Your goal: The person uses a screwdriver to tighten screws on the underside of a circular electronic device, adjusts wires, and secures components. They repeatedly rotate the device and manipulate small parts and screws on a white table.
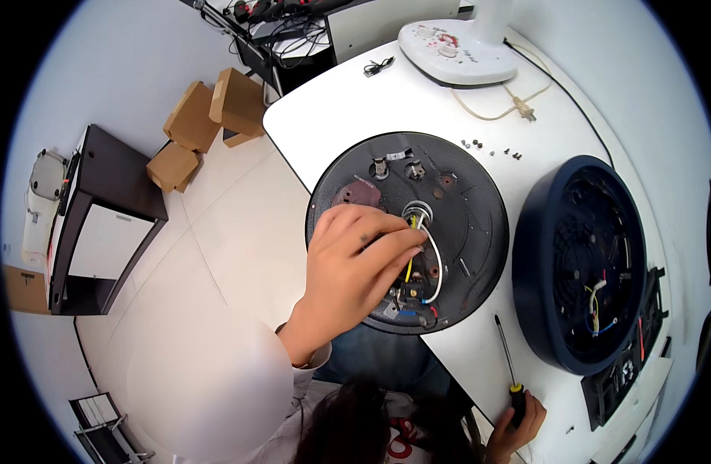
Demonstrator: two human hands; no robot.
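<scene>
Left hand pinches wires over black base, right hand on screwdriver

Wire handling at the middle of the black round base (479,220), which overlaps the near edge of the white table (297,116), just left of the dark blue housing (528,278). To do this well, my call: grip by the insulation, pull lightly, and leave slack, so nothing tugs at the small black switch (411,291) low on the base. The metal ring (418,209) round the central hole looks like it could scuff insulation, so better not to drag the strands across it. The base reaches past the table edge, so pressing on that side could tip it.

Pose: left hand (367,255) comes in from lower left, palm down, back of hand up, wrist over the base's near rim. Thumb and forefinger meet in a closed pinch on the wires (440,267), white and yellow; fingertips partly hide the spot, so can't tell whether both strands are caught. Right hand (521,430) sits low at right, fingers curled round the handle of the screwdriver (515,387), shaft pointing away toward the base.
</scene>
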